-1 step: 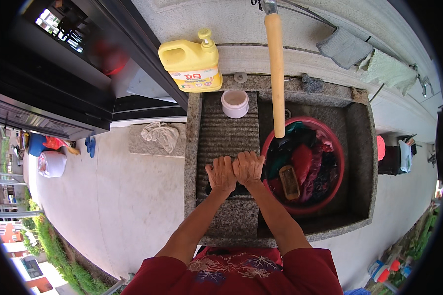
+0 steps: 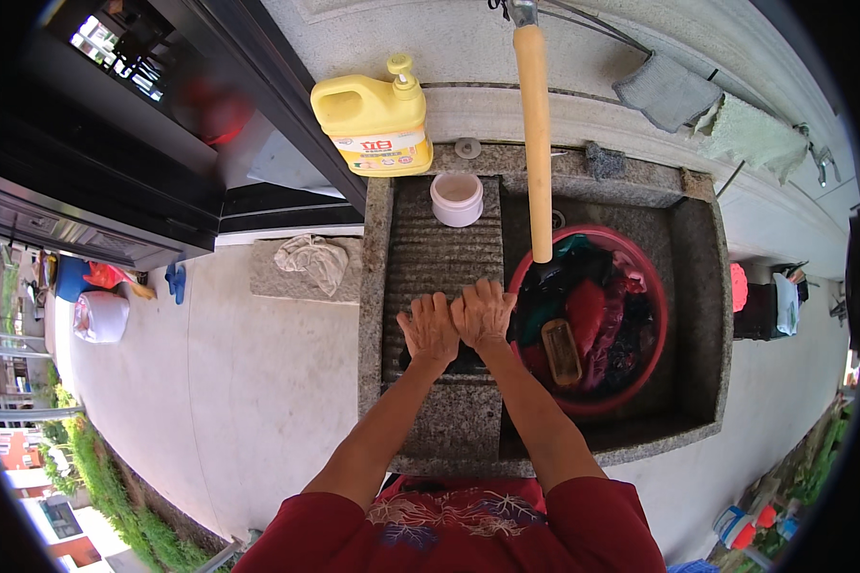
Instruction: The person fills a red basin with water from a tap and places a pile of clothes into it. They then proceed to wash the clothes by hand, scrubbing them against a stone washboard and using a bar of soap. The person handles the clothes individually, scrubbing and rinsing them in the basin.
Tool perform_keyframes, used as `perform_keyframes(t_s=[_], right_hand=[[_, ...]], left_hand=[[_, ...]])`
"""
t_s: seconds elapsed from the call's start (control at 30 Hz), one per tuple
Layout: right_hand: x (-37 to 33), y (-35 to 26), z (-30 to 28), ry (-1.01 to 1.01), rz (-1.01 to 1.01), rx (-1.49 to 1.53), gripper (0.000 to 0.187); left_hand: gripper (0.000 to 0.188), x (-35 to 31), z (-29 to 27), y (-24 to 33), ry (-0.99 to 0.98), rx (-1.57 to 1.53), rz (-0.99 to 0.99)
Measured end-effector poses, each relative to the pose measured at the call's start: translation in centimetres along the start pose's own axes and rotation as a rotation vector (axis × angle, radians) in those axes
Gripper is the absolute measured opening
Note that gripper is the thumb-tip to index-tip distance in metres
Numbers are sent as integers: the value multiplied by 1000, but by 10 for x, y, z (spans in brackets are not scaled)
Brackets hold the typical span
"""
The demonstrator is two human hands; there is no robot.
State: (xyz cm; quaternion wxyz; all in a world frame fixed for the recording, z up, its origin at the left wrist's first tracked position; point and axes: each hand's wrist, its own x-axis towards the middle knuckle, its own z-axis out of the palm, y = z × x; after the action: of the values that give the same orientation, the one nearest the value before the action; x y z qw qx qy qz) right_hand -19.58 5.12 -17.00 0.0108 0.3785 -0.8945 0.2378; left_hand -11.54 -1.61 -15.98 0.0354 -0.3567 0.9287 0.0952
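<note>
My left hand (image 2: 428,329) and my right hand (image 2: 484,312) lie side by side on the ribbed stone washboard (image 2: 441,253). Both press on a dark wet cloth (image 2: 465,364), with fingers bent over it; most of the cloth is hidden beneath them. To the right of my hands, a red basin (image 2: 661,325) in the stone sink holds dark, green and red wet clothes (image 2: 588,315). A wooden scrubbing brush (image 2: 562,351) rests on those clothes. A small white tub (image 2: 457,201) stands at the washboard's far end.
A yellow pump jug (image 2: 377,129) stands at the sink's far left corner. From above, a wooden handle (image 2: 537,143) hangs down over the basin's far edge. Stone walls (image 2: 724,315) rim the sink. A pale rag (image 2: 311,263) lies on a slab at left; cloths (image 2: 669,93) hang at far right.
My right hand has slid slightly away from me along the washboard, its fingers a little straighter. My left hand has shifted forward a little too. The basin and brush stay put.
</note>
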Motion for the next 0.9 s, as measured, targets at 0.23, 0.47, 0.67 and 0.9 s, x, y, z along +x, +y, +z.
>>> perform_keyframes(t_s=[0.23,0.47,0.67,0.9], right_hand=[[-39,32,20,-146,29,373,32],[-119,-21,-44,136,-151,187,19],[-24,-1,6,15,-90,82,18],[-37,17,10,15,-9,286,21]], left_hand=[[22,-52,38,-26,74,-395,13],[16,-120,10,-13,325,-299,273],[19,-20,6,-6,-37,-37,6],[31,-54,35,-18,76,-335,-38]])
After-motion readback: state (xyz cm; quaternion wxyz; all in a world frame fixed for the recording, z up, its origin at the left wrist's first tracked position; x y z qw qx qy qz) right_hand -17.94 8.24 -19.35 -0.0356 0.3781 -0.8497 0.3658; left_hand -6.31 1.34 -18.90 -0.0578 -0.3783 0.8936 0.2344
